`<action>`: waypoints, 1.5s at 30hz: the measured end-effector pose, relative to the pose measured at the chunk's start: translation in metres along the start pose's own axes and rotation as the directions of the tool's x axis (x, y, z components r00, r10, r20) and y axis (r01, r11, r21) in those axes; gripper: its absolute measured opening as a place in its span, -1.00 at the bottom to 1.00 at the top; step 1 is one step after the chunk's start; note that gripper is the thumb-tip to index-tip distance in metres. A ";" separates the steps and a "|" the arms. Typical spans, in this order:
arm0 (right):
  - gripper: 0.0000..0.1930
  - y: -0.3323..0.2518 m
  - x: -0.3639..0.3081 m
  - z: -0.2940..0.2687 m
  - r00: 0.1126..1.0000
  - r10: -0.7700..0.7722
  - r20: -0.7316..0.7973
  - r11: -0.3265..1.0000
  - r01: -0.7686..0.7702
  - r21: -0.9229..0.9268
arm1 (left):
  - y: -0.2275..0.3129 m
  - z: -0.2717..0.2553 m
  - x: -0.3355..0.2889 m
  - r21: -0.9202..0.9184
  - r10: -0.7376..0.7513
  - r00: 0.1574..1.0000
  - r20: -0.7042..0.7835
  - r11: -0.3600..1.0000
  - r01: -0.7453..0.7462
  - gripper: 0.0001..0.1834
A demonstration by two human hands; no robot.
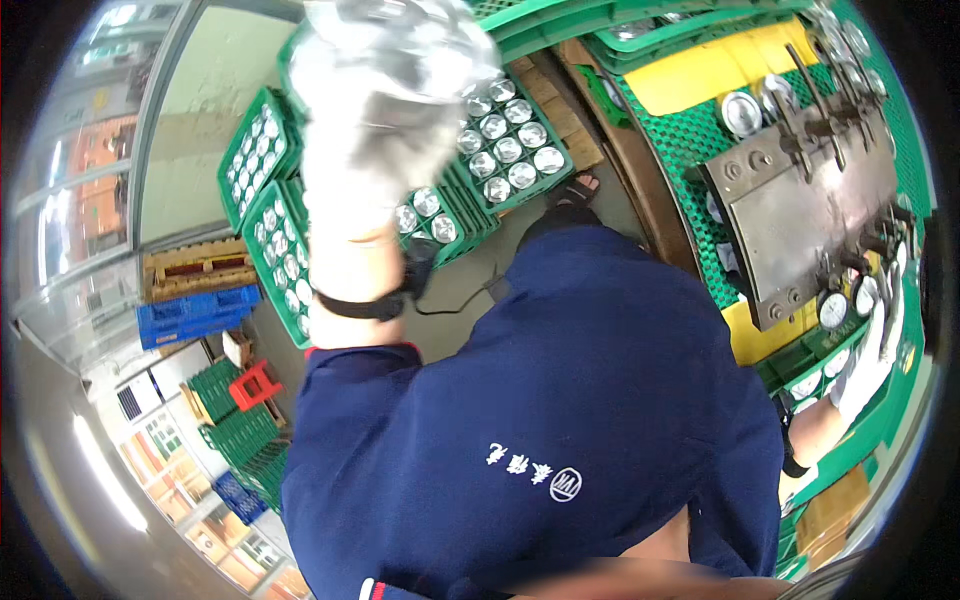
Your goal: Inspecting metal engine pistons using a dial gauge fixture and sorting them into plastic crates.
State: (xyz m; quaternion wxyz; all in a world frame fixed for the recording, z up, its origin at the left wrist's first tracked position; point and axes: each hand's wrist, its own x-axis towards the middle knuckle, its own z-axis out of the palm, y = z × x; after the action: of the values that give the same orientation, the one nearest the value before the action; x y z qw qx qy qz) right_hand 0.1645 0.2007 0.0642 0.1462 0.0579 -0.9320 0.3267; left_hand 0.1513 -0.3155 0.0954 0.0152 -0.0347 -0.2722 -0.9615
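Note:
My left hand (390,135), in a white glove, is raised over the green crates and blurred by motion. It grips a shiny silvery metal part (400,45); its exact kind is smeared, and whether it is one piece or more I cannot tell. Over at the right, my right hand (872,355), also white-gloved, reaches along the bench with its fingers stretched out. Those fingers lie beside a round dial gauge (865,294) at the near edge of a steel fixture plate (810,230). A second dial gauge (832,310) sits just left of it.
Green crates (284,262) filled with round shiny metal parts stand on the floor at the left. Another filled crate (510,140) is near the bench. Yellow sheets (715,70) lie on the green bench mat (680,140). Farther left are a blue pallet (195,315) and a red stool (255,385).

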 end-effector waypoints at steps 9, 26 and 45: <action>-0.58 -0.038 -0.006 0.002 0.976 0.158 -0.148 0.982 -0.140 0.122 | -0.112 0.006 0.016 0.871 -0.262 0.839 0.477 0.017 -0.490 -0.03; -0.45 -0.065 -0.063 0.061 0.694 0.631 0.346 0.363 -0.659 0.659 | -0.257 0.090 0.097 0.360 -0.678 0.232 0.698 0.051 -0.932 -0.10; -0.07 -0.053 -0.045 0.105 0.648 0.635 0.421 0.008 -0.551 0.835 | -0.329 0.070 0.139 0.507 -0.604 0.276 0.747 0.249 -0.825 -0.11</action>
State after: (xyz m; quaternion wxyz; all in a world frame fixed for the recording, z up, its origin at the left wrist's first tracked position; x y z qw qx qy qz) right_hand 0.1929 0.0941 0.0033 -0.0312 -0.2779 -0.4942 0.8231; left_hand 0.0013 0.0000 -0.0067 -0.0309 -0.6071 -0.7280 -0.3169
